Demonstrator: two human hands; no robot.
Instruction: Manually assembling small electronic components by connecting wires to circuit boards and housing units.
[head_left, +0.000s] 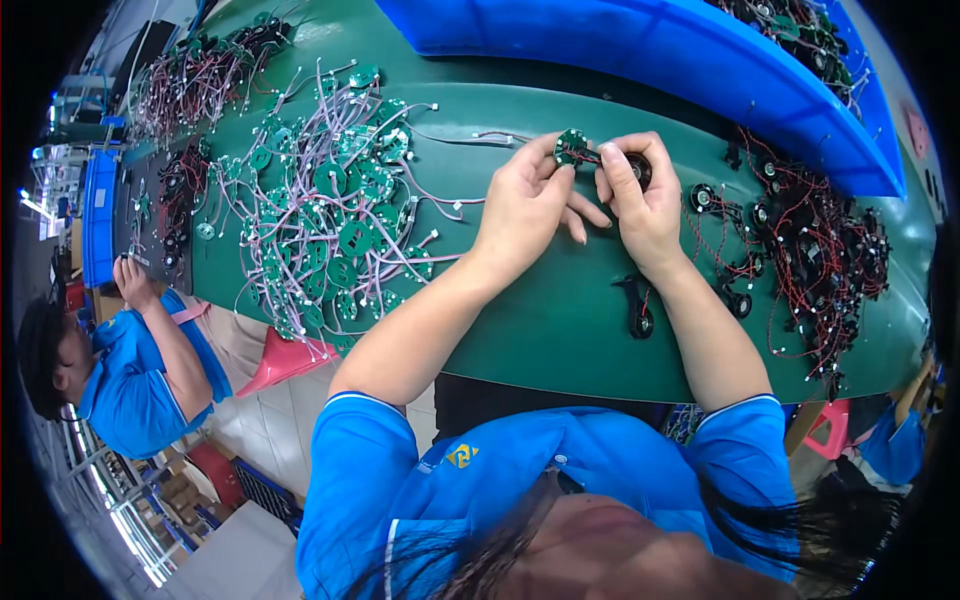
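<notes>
Close together over the green table [560,340], my two hands work at one small assembly. Between the thumb and fingers of my left hand [525,210] is a round green circuit board [571,147], its white connector cable [495,137] trailing to the left. My right hand [645,200] grips a small black speaker [639,170] with its thumb bent over it. Thin dark and red wires run between board and speaker; whether their plug is seated I cannot tell. A loose black speaker [640,310] lies near my right forearm.
Left is a heap of green boards [355,238] with pinkish cables; right, a heap of black speakers [820,260] with red wires. A blue bin [640,50] stands along the far side. At far left a co-worker in a blue shirt [150,380] sits by more parts.
</notes>
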